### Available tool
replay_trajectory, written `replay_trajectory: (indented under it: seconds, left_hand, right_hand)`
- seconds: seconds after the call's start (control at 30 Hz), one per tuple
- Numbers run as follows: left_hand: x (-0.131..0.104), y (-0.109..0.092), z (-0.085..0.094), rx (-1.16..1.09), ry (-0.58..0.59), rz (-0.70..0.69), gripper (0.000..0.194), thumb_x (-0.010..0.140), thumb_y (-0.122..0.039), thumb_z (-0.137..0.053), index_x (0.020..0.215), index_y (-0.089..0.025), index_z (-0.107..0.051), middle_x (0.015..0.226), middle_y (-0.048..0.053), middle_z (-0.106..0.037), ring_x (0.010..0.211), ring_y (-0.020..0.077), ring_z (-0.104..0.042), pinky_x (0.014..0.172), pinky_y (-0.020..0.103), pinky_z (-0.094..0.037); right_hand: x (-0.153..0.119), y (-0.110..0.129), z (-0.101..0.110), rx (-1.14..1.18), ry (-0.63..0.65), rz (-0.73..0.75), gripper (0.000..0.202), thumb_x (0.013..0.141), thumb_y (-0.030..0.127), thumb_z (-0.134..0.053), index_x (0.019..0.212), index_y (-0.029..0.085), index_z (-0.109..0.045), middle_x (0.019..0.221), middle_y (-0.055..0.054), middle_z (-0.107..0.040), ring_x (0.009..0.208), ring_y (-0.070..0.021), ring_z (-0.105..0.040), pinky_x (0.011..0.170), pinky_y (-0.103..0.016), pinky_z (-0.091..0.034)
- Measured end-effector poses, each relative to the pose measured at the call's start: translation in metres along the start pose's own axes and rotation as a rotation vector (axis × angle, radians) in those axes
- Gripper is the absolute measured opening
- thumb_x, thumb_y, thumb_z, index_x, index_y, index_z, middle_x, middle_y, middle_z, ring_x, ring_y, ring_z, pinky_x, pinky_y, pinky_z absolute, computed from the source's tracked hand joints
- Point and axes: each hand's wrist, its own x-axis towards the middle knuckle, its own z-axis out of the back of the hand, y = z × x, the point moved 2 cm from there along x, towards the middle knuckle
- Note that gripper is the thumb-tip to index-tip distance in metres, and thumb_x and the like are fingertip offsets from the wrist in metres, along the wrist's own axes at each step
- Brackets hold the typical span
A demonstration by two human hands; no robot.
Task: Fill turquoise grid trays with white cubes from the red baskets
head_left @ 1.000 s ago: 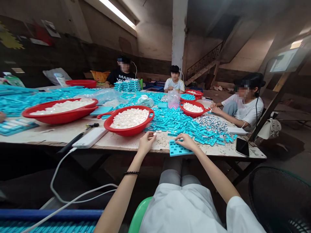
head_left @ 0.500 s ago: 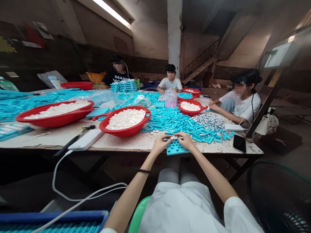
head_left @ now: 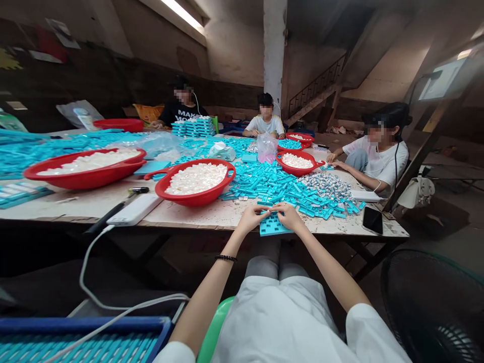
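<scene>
A blue slotted plate [head_left: 273, 228] lies at the table's front edge, its near side level with the edge. My left hand [head_left: 252, 218] is at its upper left with thumb and fingers pinched together. My right hand [head_left: 290, 217] is closed at its upper right, fingertips nearly touching those of the left. Whatever small piece lies between the fingertips is too hidden to name. Just beyond the hands is a heap of blue pieces [head_left: 260, 181]. A red basket [head_left: 192, 198] of small white pieces stands to the left of them.
Another red basket [head_left: 86, 180] with white pieces stands farther left. A white power bank [head_left: 134, 210] and hammer [head_left: 113, 214] lie near the front edge. A phone [head_left: 372, 221] is at right. Several people sit across the table. A blue crate [head_left: 164, 330] is lower left.
My hands have drawn closer together over the plate's far side, and the white piece seen between them earlier is now hidden. The view has shifted slightly.
</scene>
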Motion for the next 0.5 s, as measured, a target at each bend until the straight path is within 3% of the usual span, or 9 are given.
replay_trajectory:
  seconds: [0.2, 0.37, 0.5]
  left_hand:
    - [0.0031, 0.0027, 0.0, -0.009, 0.036, 0.018, 0.041, 0.077, -0.055, -0.072, 0.097, -0.021, -0.081, 0.102, 0.008, -0.079, 0.097, 0.0296, -0.073, 0.079, 0.035, -0.058]
    - [0.0078, 0.0059, -0.0006, 0.038, 0.06, 0.042, 0.043, 0.074, -0.055, -0.073, 0.096, -0.019, -0.082, 0.093, 0.007, -0.08, 0.085, 0.0282, -0.073, 0.071, 0.033, -0.057]
    - [0.0071, 0.0082, -0.0011, 0.007, 0.043, 0.062, 0.044, 0.071, -0.055, -0.076, 0.097, -0.019, -0.082, 0.095, 0.007, -0.08, 0.09, 0.0296, -0.073, 0.078, 0.036, -0.058]
  right_hand:
    - [0.0017, -0.0037, -0.006, -0.076, 0.008, 0.06, 0.048, 0.079, -0.005, -0.048, 0.101, 0.023, -0.08, 0.11, -0.005, -0.075, 0.105, -0.0227, -0.067, 0.099, -0.037, -0.051]
    - [0.0029, -0.0055, -0.0065, -0.132, 0.062, 0.052, 0.05, 0.078, -0.006, -0.047, 0.101, 0.023, -0.08, 0.11, -0.005, -0.075, 0.104, -0.0231, -0.069, 0.097, -0.035, -0.052]
    - [0.0024, -0.0063, -0.0058, -0.118, 0.083, 0.057, 0.053, 0.077, -0.007, -0.046, 0.103, 0.024, -0.08, 0.112, -0.004, -0.075, 0.104, -0.0232, -0.069, 0.097, -0.034, -0.053]
